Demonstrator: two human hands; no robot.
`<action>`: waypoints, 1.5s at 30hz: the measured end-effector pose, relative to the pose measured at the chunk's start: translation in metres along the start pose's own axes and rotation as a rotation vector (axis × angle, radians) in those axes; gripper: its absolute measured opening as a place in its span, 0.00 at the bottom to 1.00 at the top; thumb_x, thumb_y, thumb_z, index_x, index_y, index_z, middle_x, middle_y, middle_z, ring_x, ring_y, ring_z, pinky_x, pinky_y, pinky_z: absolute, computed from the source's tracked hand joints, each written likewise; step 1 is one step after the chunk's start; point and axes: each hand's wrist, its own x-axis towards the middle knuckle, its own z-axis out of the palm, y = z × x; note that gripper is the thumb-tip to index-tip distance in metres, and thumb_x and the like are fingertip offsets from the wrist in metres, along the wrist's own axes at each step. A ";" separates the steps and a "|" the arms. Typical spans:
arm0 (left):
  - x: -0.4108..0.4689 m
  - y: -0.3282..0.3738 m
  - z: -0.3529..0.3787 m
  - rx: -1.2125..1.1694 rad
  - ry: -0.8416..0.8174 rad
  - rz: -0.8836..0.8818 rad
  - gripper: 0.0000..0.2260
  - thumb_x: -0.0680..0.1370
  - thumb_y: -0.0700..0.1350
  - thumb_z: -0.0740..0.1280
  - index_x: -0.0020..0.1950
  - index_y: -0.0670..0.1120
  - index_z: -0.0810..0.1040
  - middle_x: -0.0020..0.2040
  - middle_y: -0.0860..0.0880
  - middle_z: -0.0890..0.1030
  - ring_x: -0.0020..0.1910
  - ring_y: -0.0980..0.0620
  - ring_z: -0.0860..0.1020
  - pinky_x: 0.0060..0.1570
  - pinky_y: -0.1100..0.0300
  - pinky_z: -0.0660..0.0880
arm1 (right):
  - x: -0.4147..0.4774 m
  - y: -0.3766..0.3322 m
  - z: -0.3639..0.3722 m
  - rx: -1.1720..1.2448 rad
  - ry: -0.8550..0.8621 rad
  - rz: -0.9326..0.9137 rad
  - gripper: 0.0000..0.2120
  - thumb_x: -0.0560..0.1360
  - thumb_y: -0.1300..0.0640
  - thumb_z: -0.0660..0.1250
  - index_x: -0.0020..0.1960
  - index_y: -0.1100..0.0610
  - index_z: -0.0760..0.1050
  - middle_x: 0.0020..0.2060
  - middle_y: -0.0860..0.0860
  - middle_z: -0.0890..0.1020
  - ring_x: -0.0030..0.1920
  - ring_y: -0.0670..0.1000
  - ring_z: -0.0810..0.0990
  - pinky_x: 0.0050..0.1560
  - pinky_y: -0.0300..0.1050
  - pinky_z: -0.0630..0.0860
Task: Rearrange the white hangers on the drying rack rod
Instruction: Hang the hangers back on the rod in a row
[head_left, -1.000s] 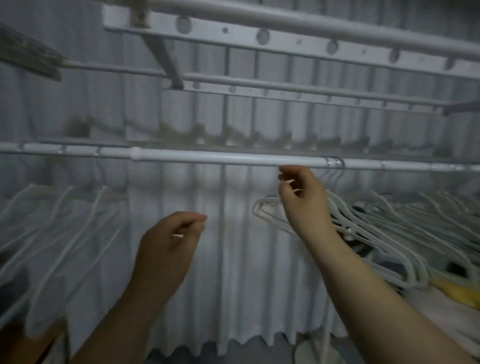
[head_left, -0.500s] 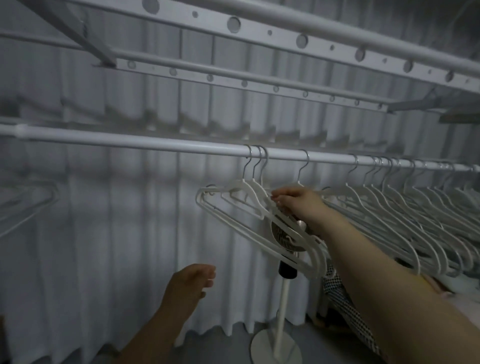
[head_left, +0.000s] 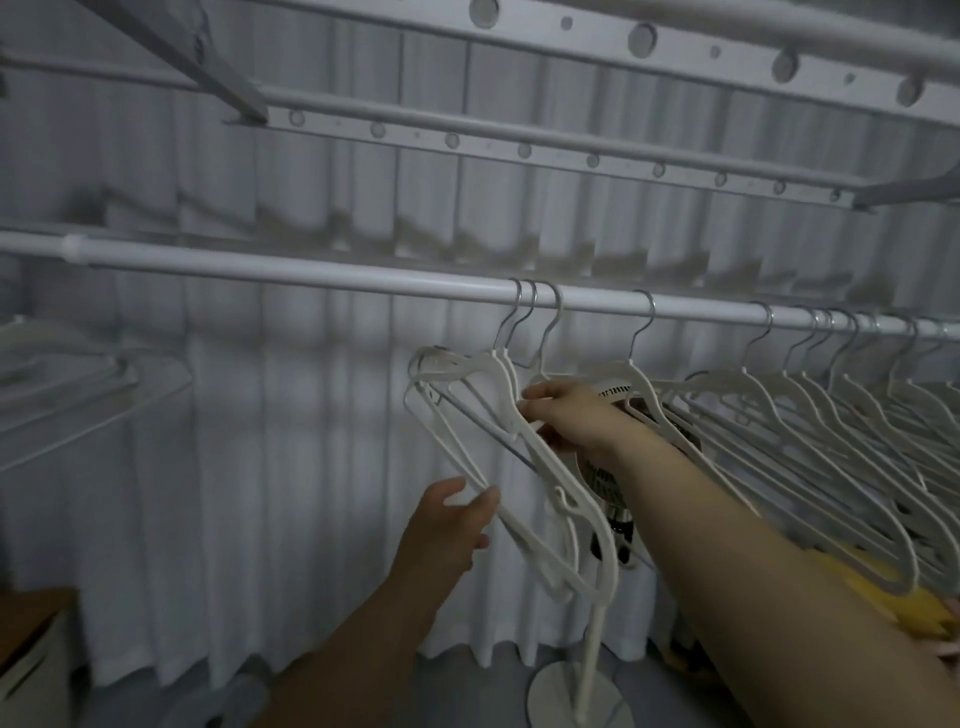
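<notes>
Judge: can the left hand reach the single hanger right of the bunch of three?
Probably not: the right hand and the bunch of three lie between the left hand and the single hanger.

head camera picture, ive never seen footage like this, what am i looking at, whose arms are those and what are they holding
There is no machine here. A person wears a camera on the head, so you look forward along their own two bare arms. Nothing lies on a surface: everything hangs from the white rod of a drying rack, in front of a white curtain. The right hand pinches a bunch of three white hangers just below their hooks. The left hand reaches up to the bunch's lower edge, but I cannot tell whether it grips. More hangers crowd the rod to the right. A standing fan is behind.
</notes>
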 end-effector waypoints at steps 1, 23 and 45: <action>-0.001 -0.001 0.004 0.042 -0.009 0.027 0.20 0.73 0.52 0.66 0.62 0.50 0.65 0.42 0.53 0.77 0.44 0.51 0.78 0.40 0.60 0.72 | 0.000 -0.002 0.004 -0.025 -0.018 -0.004 0.16 0.76 0.59 0.63 0.62 0.63 0.70 0.36 0.52 0.77 0.31 0.48 0.70 0.33 0.39 0.70; 0.003 0.018 -0.078 0.116 -0.009 0.001 0.34 0.71 0.57 0.66 0.72 0.49 0.58 0.69 0.49 0.67 0.53 0.56 0.68 0.48 0.65 0.66 | 0.007 -0.042 0.105 -0.092 -0.020 -0.109 0.23 0.73 0.56 0.65 0.65 0.58 0.63 0.31 0.49 0.71 0.27 0.46 0.67 0.19 0.33 0.63; 0.008 0.012 -0.233 0.298 0.187 0.117 0.12 0.71 0.46 0.67 0.53 0.51 0.72 0.39 0.58 0.74 0.39 0.59 0.73 0.39 0.66 0.70 | 0.024 -0.111 0.255 -0.067 -0.089 -0.257 0.06 0.77 0.60 0.59 0.52 0.52 0.68 0.28 0.51 0.73 0.27 0.49 0.68 0.29 0.41 0.65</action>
